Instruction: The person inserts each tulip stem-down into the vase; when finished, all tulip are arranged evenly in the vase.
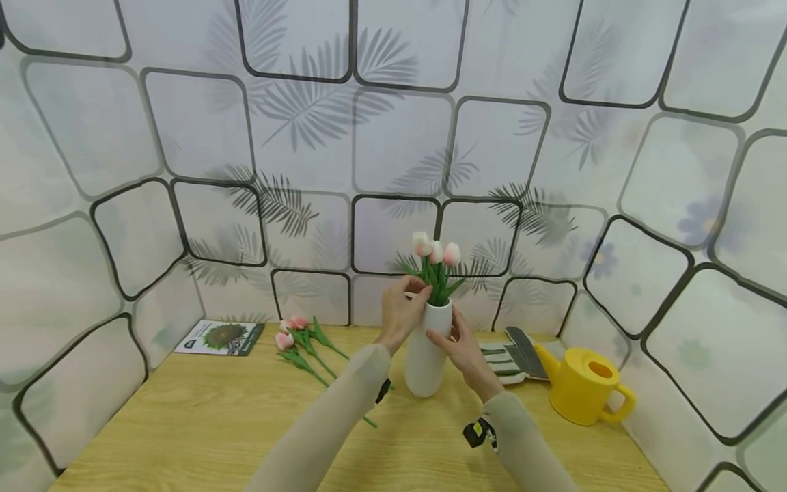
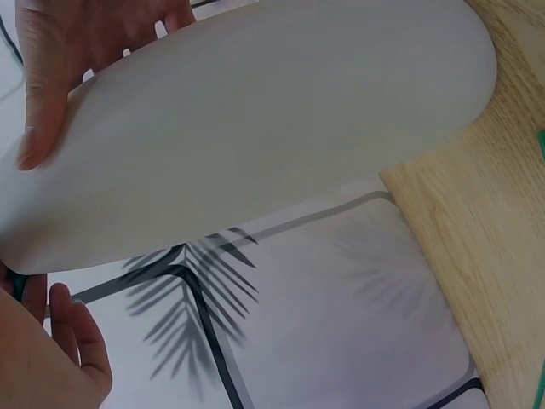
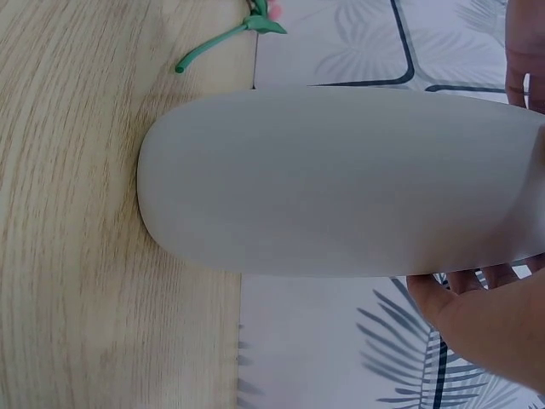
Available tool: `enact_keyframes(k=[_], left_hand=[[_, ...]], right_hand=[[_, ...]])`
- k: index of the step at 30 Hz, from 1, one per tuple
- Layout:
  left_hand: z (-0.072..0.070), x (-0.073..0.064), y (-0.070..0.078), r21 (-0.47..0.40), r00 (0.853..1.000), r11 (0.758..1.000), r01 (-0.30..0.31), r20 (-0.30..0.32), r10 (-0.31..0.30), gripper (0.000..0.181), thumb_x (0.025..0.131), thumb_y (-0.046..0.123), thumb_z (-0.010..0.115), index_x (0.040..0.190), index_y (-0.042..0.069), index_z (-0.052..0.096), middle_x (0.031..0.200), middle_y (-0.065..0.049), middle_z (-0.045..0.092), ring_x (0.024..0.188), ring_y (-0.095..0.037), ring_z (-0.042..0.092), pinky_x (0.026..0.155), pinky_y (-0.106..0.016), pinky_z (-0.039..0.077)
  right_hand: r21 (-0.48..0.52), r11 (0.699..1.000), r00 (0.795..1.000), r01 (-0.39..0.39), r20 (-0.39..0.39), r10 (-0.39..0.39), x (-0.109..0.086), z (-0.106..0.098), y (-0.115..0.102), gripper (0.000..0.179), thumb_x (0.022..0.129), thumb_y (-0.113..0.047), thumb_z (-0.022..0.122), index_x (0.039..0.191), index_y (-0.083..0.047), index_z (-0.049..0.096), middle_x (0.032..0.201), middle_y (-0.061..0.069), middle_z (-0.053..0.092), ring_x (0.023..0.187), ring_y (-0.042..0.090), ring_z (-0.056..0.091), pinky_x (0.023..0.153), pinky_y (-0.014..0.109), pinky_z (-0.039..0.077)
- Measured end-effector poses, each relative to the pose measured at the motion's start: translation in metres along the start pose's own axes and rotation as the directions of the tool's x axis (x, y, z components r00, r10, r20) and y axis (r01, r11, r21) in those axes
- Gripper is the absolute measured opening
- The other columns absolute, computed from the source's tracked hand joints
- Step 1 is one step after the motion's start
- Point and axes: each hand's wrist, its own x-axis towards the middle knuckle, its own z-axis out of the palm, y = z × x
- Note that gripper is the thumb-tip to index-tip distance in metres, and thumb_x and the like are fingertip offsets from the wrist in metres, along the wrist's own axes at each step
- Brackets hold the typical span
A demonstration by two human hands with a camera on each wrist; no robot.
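A tall white vase [image 1: 425, 362] stands upright on the table, with white-and-pink tulips [image 1: 436, 253] in its mouth. At the rim, my left hand [image 1: 401, 311] has its fingers bent and pinches among the green leaves; the exact stem or leaf is hidden. My right hand [image 1: 462, 348] grips the vase's right side near the top, thumb on the front. In the left wrist view, the vase [image 2: 281, 128] fills most of the picture. The right wrist view shows the vase's [image 3: 341, 179] base on the wood. Loose pink tulips [image 1: 307, 342] lie left of the vase.
A card with a sunflower picture [image 1: 221, 337] lies at the back left. Right of the vase are a striped glove-like item [image 1: 501, 359], a dark grey flat piece [image 1: 525, 352] and a yellow watering can [image 1: 578, 386]. Patterned cloth [image 1: 399, 143] encloses the wooden table [image 1: 203, 424].
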Motion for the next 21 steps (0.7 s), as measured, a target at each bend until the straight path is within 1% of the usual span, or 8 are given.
enact_keyframes(k=[6, 9, 12, 16, 19, 21], left_hand=[[-0.003, -0.004, -0.004, 0.016, 1.000, 1.000, -0.023, 0.002, 0.023, 0.012, 0.091, 0.019, 0.068, 0.092, 0.010, 0.075, 0.091, -0.004, 0.075, 0.086, -0.017, 0.068, 0.068, -0.025, 0.056], [-0.003, -0.005, -0.005, 0.010, 0.999, 0.999, -0.033, 0.017, 0.032, 0.013, 0.091, 0.019, 0.067, 0.093, 0.010, 0.076, 0.095, -0.004, 0.075, 0.089, -0.018, 0.069, 0.067, -0.025, 0.057], [-0.004, -0.006, -0.006, -0.023, 0.999, 1.000, -0.019, 0.041, 0.020, 0.013, 0.092, 0.018, 0.066, 0.094, 0.010, 0.075, 0.097, -0.005, 0.074, 0.092, -0.018, 0.068, 0.069, -0.027, 0.057], [-0.007, -0.006, -0.010, -0.065, 0.997, 0.998, 0.002, 0.072, 0.002, 0.012, 0.093, 0.019, 0.065, 0.096, 0.010, 0.073, 0.100, -0.005, 0.073, 0.097, -0.018, 0.067, 0.075, -0.030, 0.057], [-0.013, -0.006, -0.014, -0.081, 0.997, 0.997, 0.007, 0.079, 0.000, 0.014, 0.094, 0.020, 0.065, 0.098, 0.010, 0.073, 0.101, -0.004, 0.073, 0.097, -0.019, 0.067, 0.077, -0.032, 0.057], [-0.018, -0.006, -0.018, -0.089, 0.997, 0.996, 0.006, 0.080, 0.001, 0.016, 0.094, 0.020, 0.064, 0.100, 0.008, 0.073, 0.099, -0.004, 0.074, 0.096, -0.019, 0.067, 0.077, -0.033, 0.057]], right_hand=[[0.002, 1.000, 1.000, -0.005, -0.001, 0.005, -0.001, 0.001, 0.000, 0.093, 0.088, -0.042, 0.072, 0.158, -0.025, 0.014, 0.160, 0.006, 0.026, 0.147, 0.035, 0.028, 0.116, 0.059, 0.027], [0.007, 1.000, 1.000, -0.004, -0.002, 0.004, -0.001, 0.000, 0.001, 0.093, 0.088, -0.043, 0.072, 0.158, -0.026, 0.014, 0.160, 0.005, 0.026, 0.147, 0.034, 0.027, 0.117, 0.059, 0.027], [0.006, 1.000, 1.000, -0.002, 0.000, 0.002, -0.002, 0.000, 0.002, 0.093, 0.088, -0.043, 0.072, 0.158, -0.024, 0.013, 0.161, 0.007, 0.025, 0.147, 0.035, 0.027, 0.116, 0.059, 0.028], [0.008, 1.000, 1.000, 0.001, -0.003, -0.001, -0.002, 0.001, 0.002, 0.092, 0.089, -0.039, 0.072, 0.158, -0.023, 0.013, 0.161, 0.009, 0.025, 0.146, 0.036, 0.027, 0.115, 0.060, 0.029], [0.013, 1.000, 1.000, -0.002, -0.009, 0.002, -0.001, 0.001, 0.001, 0.090, 0.090, -0.037, 0.072, 0.158, -0.023, 0.014, 0.160, 0.009, 0.026, 0.146, 0.036, 0.028, 0.116, 0.060, 0.027], [0.012, 1.000, 1.000, 0.002, -0.006, -0.002, -0.001, 0.001, 0.001, 0.090, 0.090, -0.035, 0.071, 0.158, -0.022, 0.014, 0.160, 0.010, 0.026, 0.146, 0.037, 0.028, 0.117, 0.059, 0.026]])
